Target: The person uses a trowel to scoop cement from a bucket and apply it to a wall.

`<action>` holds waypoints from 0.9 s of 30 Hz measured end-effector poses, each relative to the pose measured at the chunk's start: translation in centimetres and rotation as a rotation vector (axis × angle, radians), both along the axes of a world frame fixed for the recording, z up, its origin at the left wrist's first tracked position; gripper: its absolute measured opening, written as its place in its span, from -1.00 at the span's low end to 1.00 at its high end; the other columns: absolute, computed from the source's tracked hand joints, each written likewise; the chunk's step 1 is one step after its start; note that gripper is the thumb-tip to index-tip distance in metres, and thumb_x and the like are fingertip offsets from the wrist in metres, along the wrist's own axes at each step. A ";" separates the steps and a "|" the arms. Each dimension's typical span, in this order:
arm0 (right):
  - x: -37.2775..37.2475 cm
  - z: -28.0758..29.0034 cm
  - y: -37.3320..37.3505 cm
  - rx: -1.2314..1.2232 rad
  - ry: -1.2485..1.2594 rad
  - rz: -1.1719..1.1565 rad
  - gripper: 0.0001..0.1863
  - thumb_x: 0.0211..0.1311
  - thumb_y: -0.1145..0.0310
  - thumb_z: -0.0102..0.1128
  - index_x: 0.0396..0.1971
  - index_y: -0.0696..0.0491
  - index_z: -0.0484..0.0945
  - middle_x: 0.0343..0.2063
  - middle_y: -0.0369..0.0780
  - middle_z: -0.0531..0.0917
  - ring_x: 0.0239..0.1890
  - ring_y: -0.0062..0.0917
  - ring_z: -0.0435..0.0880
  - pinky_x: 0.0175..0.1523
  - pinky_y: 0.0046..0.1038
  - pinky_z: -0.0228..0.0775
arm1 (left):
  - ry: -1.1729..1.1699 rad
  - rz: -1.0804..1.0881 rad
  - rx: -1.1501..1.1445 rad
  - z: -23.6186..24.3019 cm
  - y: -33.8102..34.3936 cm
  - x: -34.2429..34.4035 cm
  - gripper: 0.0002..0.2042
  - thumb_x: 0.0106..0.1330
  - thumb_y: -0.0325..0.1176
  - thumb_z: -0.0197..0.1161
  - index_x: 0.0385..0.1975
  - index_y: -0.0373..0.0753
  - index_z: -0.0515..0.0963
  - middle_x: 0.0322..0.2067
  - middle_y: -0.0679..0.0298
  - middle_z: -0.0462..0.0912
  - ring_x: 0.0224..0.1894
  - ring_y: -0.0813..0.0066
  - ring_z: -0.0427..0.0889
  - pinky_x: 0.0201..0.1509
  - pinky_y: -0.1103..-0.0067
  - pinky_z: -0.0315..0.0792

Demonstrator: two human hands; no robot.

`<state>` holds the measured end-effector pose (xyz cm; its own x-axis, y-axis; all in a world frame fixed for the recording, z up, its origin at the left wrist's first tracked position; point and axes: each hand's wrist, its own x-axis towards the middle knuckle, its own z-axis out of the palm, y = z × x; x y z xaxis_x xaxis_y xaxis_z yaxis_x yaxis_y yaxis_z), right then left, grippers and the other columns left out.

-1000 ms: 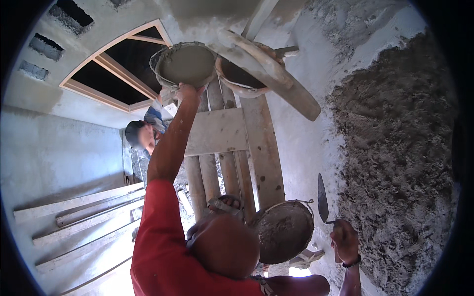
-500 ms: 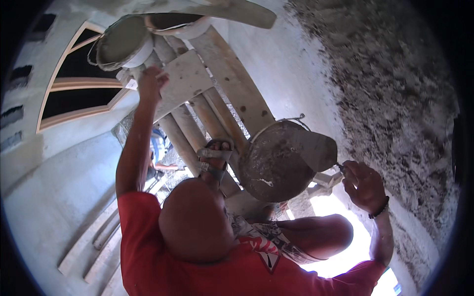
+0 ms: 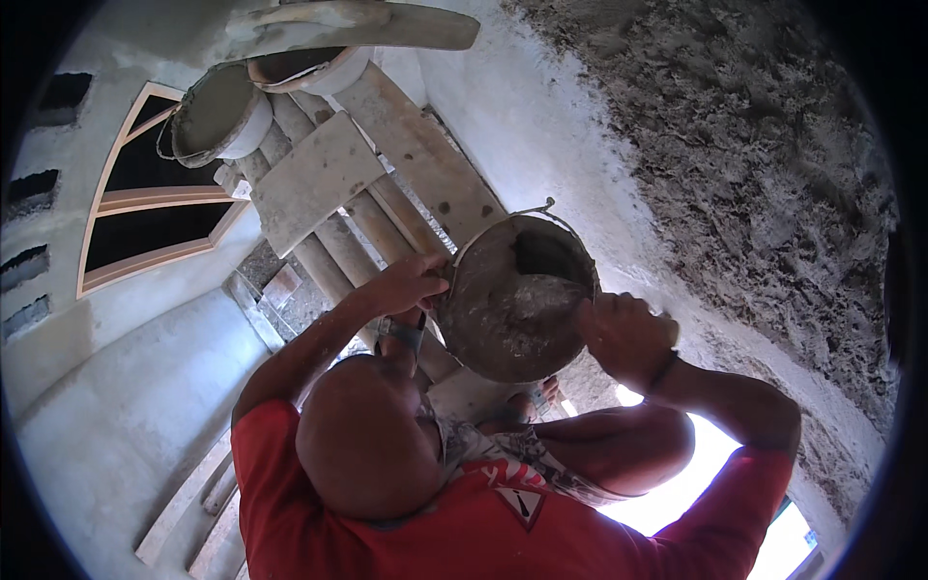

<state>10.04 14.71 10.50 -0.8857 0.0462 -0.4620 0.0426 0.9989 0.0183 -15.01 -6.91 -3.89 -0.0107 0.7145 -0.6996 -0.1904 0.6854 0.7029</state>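
Observation:
A round bucket stands in front of me on the planks, with grey wet mortar inside. At its left rim is my left hand, fingers curled onto the edge. My right hand is closed at the right rim around the handle of a trowel, mostly hidden by the fingers. The trowel's blade lies down in the mortar, smeared with it, beside a dark hollow. A wire bail rises from the far side of the bucket.
Two more mortar buckets, one full and one behind it, stand far left. A flat board lies across the poles. A long wooden piece spans the top. Rough wet plaster covers the right wall; a framed window is left.
My left hand has come back from near the far buckets to the front bucket's rim. My right hand has moved left and lowered the trowel blade into the mortar.

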 end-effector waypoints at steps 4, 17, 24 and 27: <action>-0.3 5.7 2.4 -0.054 -0.117 -0.085 -0.72 0.20 0.31 0.08 -0.11 0.03 0.52 -0.44 -0.20 0.53 -0.41 -0.41 0.58 -0.43 -0.30 0.44 | 0.004 0.018 0.015 0.5 0.4 0.4 -0.60 0.30 -0.42 0.17 0.10 -0.43 0.39 -0.29 0.15 0.60 -0.38 0.49 0.62 -0.36 0.61 0.57; 5.5 4.6 4.8 -0.186 -0.283 -0.252 -0.65 0.18 0.29 0.11 -0.03 0.01 0.49 -0.41 -0.17 0.64 -0.38 -0.31 0.63 -0.32 -0.23 0.47 | 0.166 0.060 0.078 0.2 0.9 1.9 -0.69 0.26 -0.39 0.22 -0.08 -0.46 0.47 -0.43 0.18 0.62 -0.56 0.60 0.58 -0.53 0.62 0.50; 7.2 2.5 4.2 -0.252 -0.301 -0.327 -0.67 0.13 0.30 0.13 -0.09 0.06 0.51 -0.35 -0.20 0.66 -0.34 -0.30 0.65 -0.25 -0.23 0.50 | 0.198 0.011 0.126 -0.1 1.3 2.1 -0.75 0.26 -0.40 0.21 -0.19 -0.48 0.48 -0.52 0.22 0.59 -0.59 0.60 0.56 -0.53 0.62 0.45; 5.6 -1.5 2.7 -0.363 -0.300 -0.329 -0.70 0.17 0.27 0.09 -0.11 0.04 0.51 -0.38 -0.15 0.66 -0.38 -0.19 0.66 -0.29 -0.18 0.53 | 0.223 0.010 0.110 0.7 1.5 2.5 -0.77 0.26 -0.40 0.20 -0.22 -0.46 0.49 -0.54 0.23 0.58 -0.59 0.60 0.56 -0.53 0.62 0.44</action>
<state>15.64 17.40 9.01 -0.6794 0.0886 -0.7284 0.3979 0.8785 -0.2643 -12.47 -5.44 -3.21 -0.1637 0.7851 -0.5974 -0.0291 0.6015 0.7984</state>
